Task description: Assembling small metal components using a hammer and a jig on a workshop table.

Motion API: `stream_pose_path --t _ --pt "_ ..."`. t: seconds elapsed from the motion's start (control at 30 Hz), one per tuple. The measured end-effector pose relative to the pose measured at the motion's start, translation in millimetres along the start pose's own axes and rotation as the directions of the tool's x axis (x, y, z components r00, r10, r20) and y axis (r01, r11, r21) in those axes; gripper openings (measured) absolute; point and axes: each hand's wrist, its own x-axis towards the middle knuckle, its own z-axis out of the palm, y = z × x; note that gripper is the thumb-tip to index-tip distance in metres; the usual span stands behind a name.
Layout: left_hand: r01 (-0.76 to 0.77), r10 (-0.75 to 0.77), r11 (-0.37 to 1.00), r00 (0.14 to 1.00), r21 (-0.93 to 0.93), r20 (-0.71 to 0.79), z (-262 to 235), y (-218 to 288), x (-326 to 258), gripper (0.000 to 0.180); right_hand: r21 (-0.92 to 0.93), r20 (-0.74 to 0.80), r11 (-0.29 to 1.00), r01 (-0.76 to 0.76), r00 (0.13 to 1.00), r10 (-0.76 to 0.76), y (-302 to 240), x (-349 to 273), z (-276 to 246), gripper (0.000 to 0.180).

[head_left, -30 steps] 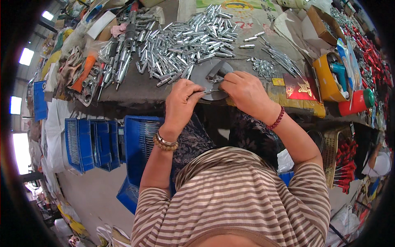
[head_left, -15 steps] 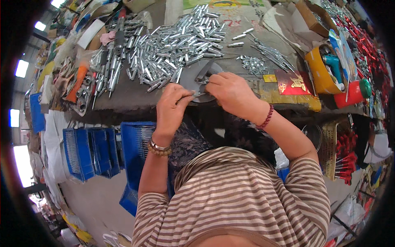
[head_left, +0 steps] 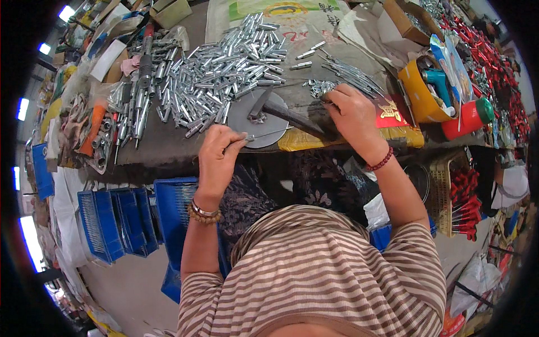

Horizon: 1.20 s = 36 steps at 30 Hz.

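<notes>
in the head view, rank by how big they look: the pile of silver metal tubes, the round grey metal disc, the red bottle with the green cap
1. pile of silver metal tubes
2. round grey metal disc, partly covered by a hammer
3. red bottle with green cap, though it sits near the bent rim, so unsure

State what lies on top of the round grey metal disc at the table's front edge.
On the round grey disc a dark hammer rests, plus small metal bits near the middle. The left hand holds a thin rod over its near rim. What the hammer head covers cannot be seen.

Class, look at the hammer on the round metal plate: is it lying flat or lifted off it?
Lying flat: the hammer rests with its head on the round metal plate, handle running toward the right hand.
</notes>
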Motion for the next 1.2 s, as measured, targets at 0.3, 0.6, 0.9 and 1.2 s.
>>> stream_pose_path --t 0.3,0.6,0.9,1.2 --pt "0.003 -0.003 1.000 1.000 0.013 -0.014 2 -3 -2 0.010 -0.091 0.185 0.980 0.176 0.970 -0.157 14 6 4 0.020" --pt "-0.023 0.024 0.999 1.000 0.039 -0.012 1 -2 -3 0.012 -0.145 0.181 0.978 0.147 0.976 -0.120 6 13 5 0.017" --pt "-0.095 0.094 0.989 0.995 0.111 0.008 1 -8 -2 0.011 0.312 0.144 0.910 0.272 0.934 -0.328 -95 34 39 0.026" --pt "-0.097 0.099 0.990 0.995 0.099 -0.016 0 -4 -4 0.010 0.521 0.286 0.853 -0.031 0.948 -0.140 -97 30 49 0.036"
